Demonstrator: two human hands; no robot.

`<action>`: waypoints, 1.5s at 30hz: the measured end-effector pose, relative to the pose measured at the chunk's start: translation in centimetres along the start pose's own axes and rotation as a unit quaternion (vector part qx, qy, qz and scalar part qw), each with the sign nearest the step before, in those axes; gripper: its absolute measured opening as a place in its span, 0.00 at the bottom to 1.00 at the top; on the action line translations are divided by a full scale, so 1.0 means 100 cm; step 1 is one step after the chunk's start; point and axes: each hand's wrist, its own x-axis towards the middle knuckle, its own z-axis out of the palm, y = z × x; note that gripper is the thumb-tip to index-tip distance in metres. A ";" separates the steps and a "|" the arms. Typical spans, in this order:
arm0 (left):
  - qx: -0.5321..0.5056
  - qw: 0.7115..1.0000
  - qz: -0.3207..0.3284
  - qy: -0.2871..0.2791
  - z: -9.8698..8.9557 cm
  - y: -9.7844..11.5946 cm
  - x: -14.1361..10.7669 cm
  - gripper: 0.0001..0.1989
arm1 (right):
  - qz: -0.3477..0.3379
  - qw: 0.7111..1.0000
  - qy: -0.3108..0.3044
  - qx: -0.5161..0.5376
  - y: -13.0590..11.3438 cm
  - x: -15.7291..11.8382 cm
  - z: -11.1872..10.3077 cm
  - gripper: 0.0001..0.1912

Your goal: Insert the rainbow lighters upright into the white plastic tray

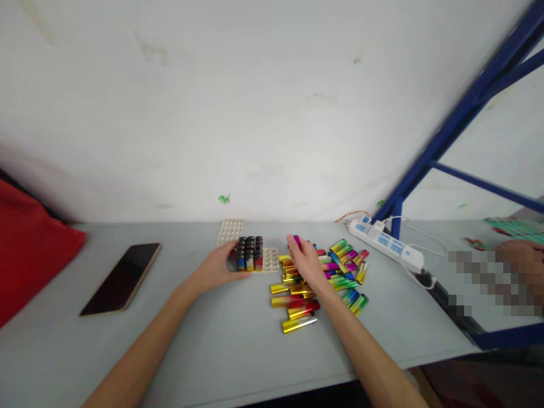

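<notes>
Several lighters with black tops (250,253) stand upright in rows on the left part of a pale tray with round hollows (271,259). My left hand (219,265) is curved around the left side of these rows, fingers behind and thumb in front. Over the left part of a pile of loose metallic-coloured lighters (304,306), my right hand (305,262) is closed on a purple lighter (297,241), whose end shows at the fingertips. The rest of that lighter is hidden by the hand.
A second pale tray (230,230) lies behind, near the wall. On the left are a phone (121,279) and red fabric (34,249). A white power strip (386,243) with cables lies beside the blue metal frame (442,133). Another person's blurred hand (521,263) is at far right.
</notes>
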 end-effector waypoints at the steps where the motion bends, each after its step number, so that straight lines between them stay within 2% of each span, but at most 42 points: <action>1: 0.000 1.000 -0.004 -0.006 0.000 0.000 0.000 0.43 | -0.001 1.000 0.000 -0.015 -0.005 -0.003 0.002 0.31; 4: -0.001 0.999 -0.011 -0.030 -0.001 0.002 0.000 0.42 | 0.000 0.999 -0.003 -0.047 -0.015 -0.012 0.008 0.32; 10: 0.003 0.999 -0.010 -0.041 -0.001 0.000 -0.001 0.42 | 0.020 0.998 -0.011 -0.059 -0.016 -0.016 0.020 0.24; 17: 0.002 0.999 0.004 -0.039 0.001 -0.003 -0.001 0.43 | -0.015 0.997 -0.017 -0.076 -0.022 -0.016 0.015 0.25; 23: -0.009 1.000 0.010 -0.012 0.009 -0.005 -0.001 0.50 | -0.039 0.994 -0.031 -0.095 -0.023 -0.018 0.015 0.26; 30: -0.015 0.999 -0.028 -0.013 0.004 -0.006 0.001 0.50 | -0.035 0.992 -0.025 -0.115 -0.015 -0.018 0.013 0.20; 34: -0.030 0.998 -0.049 -0.019 -0.002 -0.013 0.000 0.55 | -0.077 0.989 -0.020 -0.124 -0.014 -0.018 0.012 0.18; 37: -0.042 0.997 -0.050 -0.027 -0.004 -0.014 -0.001 0.55 | -0.133 0.982 -0.030 -0.129 -0.013 -0.017 0.012 0.15; 40: -0.047 0.997 -0.044 -0.031 -0.004 -0.012 -0.002 0.54 | -0.167 0.973 -0.035 -0.153 -0.012 -0.016 0.012 0.18; 45: -0.039 0.998 -0.033 -0.045 -0.005 -0.006 -0.001 0.53 | -0.116 0.971 -0.055 -0.201 -0.006 -0.013 0.011 0.19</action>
